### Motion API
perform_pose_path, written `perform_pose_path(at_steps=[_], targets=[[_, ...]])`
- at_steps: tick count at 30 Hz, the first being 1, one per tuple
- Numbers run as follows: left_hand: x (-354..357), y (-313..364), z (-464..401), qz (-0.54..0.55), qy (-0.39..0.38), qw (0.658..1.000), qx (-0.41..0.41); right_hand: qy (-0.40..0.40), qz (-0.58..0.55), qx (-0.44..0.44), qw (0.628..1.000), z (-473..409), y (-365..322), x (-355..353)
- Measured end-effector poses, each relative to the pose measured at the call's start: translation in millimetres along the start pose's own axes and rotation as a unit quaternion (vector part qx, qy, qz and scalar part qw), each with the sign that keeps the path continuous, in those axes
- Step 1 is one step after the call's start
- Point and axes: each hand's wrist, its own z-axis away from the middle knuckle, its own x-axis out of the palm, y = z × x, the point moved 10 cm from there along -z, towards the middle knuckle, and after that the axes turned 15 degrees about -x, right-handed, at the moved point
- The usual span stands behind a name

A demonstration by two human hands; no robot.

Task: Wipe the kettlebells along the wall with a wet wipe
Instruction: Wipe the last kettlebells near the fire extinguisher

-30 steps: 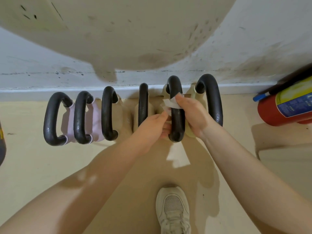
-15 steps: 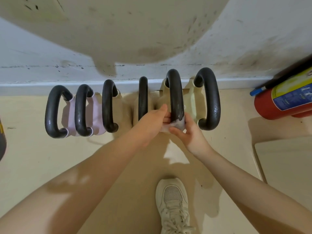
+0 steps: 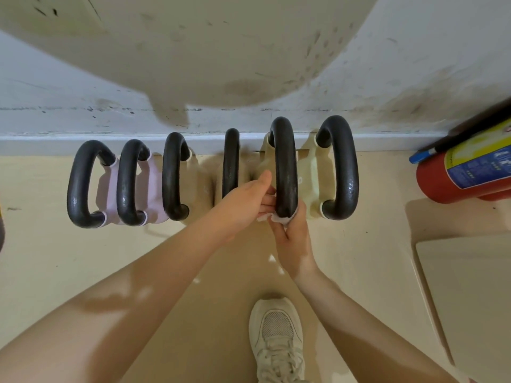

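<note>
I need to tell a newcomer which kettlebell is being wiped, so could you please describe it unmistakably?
Six kettlebells stand in a row along the wall's baseboard, with a red fire extinguisher at the right end. Count from the extinguisher to the second kettlebell, pale-bodied with a black handle. It alone has both hands on it, the right hand pressing a white wet wipe round its near end.

Six kettlebells [image 3: 284, 167] stand in a row on the floor [image 3: 55, 258] against the wall [image 3: 387, 64]. A fire extinguisher [image 3: 464, 175] lies right of the row; a shoe [image 3: 276, 338] stands before it.
</note>
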Motion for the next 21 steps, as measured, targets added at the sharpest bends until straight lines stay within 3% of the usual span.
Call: perform_pose_path(at_steps=[2,5,9,13,14,15,17,18,19,21], targets=[[0,0,1,-0.005,-0.002,1.000,0.004,-0.030,-0.010,-0.033,0.999,-7,-9,4],[-2,-5,0,0.032,-0.010,0.999,-0.012,-0.123,0.120,-0.132,0.976,-23,-22,9],[1,-12,-1,0.116,-0.060,0.991,-0.040,-0.185,0.365,-0.273,0.871,-55,-54,6],[-2,-5,2,0.200,-0.077,0.976,-0.040,-0.270,0.414,-0.233,0.837,-108,-72,5],[-9,-1,2,0.226,-0.057,0.972,-0.027,-0.289,0.457,-0.229,0.809,-116,-74,10],[-18,5,2,0.252,-0.036,0.967,-0.009,-0.316,0.519,-0.240,0.757,-118,-74,19],[-34,16,4,0.291,-0.010,0.956,0.031,-0.391,0.629,-0.269,0.616,-111,-70,44],[-41,20,5,0.299,-0.004,0.953,0.046,-0.423,0.655,-0.270,0.566,-107,-66,52],[-45,23,5,0.301,-0.002,0.952,0.056,-0.437,0.662,-0.272,0.545,-106,-66,55],[-50,23,5,0.291,-0.002,0.955,0.062,-0.432,0.671,-0.268,0.540,-113,-73,53]])
